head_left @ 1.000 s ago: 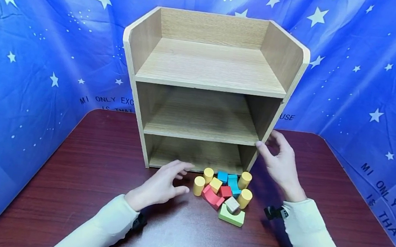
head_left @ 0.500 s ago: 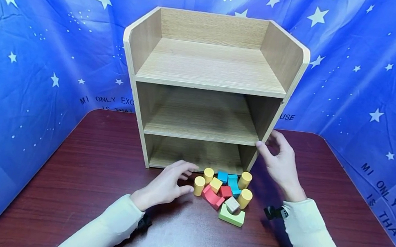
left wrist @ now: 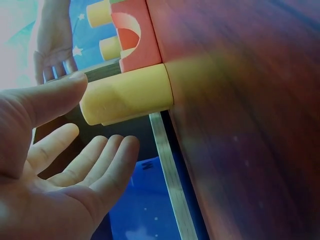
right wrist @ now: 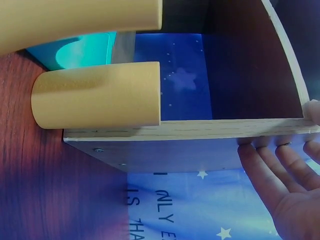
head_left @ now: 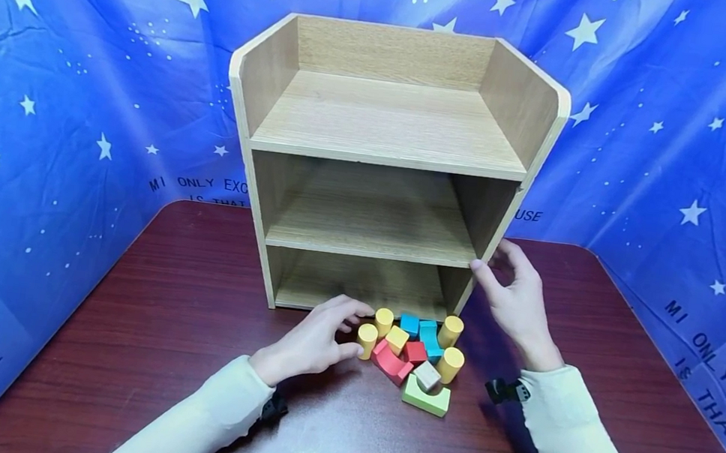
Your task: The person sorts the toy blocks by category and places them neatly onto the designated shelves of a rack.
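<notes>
Bent over the table, my left hand (head_left: 315, 335) is at the left edge of a group of toy blocks, its fingers spread and relaxed. Its thumb tip is right at an upright yellow cylinder block (head_left: 366, 342); in the left wrist view the other fingers stand apart from that cylinder (left wrist: 127, 95). My right hand (head_left: 518, 306) grips the right side panel of a small wooden shelf (head_left: 385, 160). In the right wrist view its thumb is at the panel's front edge and its fingers (right wrist: 265, 172) lie against the outer face.
Other blocks stand close together before the shelf: a red arch (head_left: 391, 364), a green arch (head_left: 426, 399), a blue arch (head_left: 430, 341), small cubes and further yellow cylinders (head_left: 451, 366). A blue star-patterned curtain (head_left: 83, 71) surrounds the dark red table (head_left: 196, 259).
My left hand has moved right, up to the leftmost yellow cylinder. My right hand keeps its place on the shelf's side, and the blocks look unmoved.
</notes>
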Available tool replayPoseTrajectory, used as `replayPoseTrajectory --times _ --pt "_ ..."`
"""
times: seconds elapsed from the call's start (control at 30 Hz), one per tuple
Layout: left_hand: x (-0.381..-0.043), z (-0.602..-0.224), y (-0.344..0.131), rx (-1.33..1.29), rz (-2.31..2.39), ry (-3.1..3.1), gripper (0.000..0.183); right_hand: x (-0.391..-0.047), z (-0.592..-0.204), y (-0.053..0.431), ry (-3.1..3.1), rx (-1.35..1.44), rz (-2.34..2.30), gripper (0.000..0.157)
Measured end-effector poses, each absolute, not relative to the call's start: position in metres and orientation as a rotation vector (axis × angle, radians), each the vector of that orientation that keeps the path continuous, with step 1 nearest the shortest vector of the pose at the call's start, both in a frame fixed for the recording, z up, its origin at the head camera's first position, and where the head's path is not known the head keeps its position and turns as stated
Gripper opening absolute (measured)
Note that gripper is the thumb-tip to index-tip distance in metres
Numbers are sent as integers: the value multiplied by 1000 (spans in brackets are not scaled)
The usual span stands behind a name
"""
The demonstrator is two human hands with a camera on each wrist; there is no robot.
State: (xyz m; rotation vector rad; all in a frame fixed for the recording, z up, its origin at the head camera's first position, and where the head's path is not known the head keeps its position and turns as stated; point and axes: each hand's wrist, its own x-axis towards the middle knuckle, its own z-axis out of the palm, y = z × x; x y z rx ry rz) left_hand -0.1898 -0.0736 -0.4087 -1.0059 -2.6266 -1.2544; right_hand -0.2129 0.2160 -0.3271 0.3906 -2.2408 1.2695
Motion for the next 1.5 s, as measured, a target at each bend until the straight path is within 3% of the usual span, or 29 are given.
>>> replayPoseTrajectory --times 1.5 --pt "-197 -412 -59 -999 -1143 -2732 40 -212 -328 216 -2239 408 1256 36"
